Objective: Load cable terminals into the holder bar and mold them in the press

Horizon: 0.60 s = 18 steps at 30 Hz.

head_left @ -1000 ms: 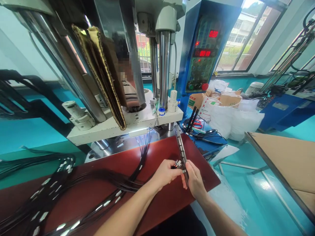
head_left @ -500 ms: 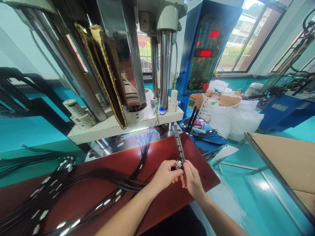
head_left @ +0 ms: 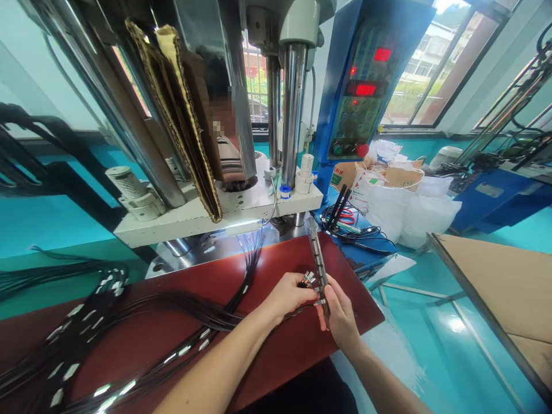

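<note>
gripped in the right hand (head_left: pixel 340 313), a long narrow slotted grey metal bar (head_left: pixel 318 260) slants over the glossy reddish-brown board (head_left: pixel 284 259); the left hand (head_left: pixel 291 298) pinches a bunch of small silvery metal connectors (head_left: pixel 307 279) just beside it. red digits on the blue control box (head_left: pixel 366 118) and red lettering on the white plastic sack (head_left: pixel 360 197) are too blurred to read.

White walls (head_left: pixel 73 109) sit above a turquoise lower band (head_left: pixel 435 146), and the glossy turquoise floor (head_left: pixel 457 368) catches a bright patch of light. At the right, a dark-framed window (head_left: pixel 425 72) shows greenery and a pale building (head_left: pixel 425 54) in daylight; a 2nd window (head_left: pixel 257 86), barred, lies farther left. A red-brown worktop (head_left: pixel 155 339) fills the foreground.
</note>
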Available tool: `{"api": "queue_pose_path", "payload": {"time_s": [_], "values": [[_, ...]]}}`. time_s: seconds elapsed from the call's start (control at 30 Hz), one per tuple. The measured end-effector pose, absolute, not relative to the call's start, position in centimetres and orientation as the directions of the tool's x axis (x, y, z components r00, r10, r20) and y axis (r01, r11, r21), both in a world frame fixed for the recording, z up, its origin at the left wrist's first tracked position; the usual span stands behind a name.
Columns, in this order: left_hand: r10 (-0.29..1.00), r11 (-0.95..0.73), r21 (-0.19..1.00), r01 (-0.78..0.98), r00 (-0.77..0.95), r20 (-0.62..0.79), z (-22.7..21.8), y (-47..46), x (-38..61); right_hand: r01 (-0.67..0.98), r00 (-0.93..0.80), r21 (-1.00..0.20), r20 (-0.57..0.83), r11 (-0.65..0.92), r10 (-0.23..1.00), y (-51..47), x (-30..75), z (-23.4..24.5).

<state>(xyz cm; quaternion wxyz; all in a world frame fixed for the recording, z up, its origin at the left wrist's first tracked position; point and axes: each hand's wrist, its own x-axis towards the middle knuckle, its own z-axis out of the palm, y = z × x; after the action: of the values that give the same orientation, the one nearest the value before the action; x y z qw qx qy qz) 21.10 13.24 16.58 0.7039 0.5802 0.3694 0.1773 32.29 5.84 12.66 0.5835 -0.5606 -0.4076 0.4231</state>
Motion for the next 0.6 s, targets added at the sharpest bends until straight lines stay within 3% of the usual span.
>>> {"api": "queue_pose_path", "payload": {"time_s": [0.13, 0.33, 0.6], "values": [[0.665, 0.314, 0.926, 0.208, 0.649, -0.371, 16.6, 13.4, 21.1, 0.010, 0.308, -1.000, -0.002, -0.005, 0.952, 5.9, 32.1, 12.8], [0.731, 0.206, 0.971, 0.117, 0.642, -0.232, 15.8, 13.2, 21.1, 0.144, 0.286, -0.989, 0.027, -0.015, 0.958, 6.1, 31.9, 12.5], [0.765, 0.216, 0.968, 0.128, 0.593, -0.249, 15.9, 14.2, 20.2, -0.038, 0.330, -0.999, -0.003, 0.011, 0.944, 5.8, 32.3, 13.2]]}}
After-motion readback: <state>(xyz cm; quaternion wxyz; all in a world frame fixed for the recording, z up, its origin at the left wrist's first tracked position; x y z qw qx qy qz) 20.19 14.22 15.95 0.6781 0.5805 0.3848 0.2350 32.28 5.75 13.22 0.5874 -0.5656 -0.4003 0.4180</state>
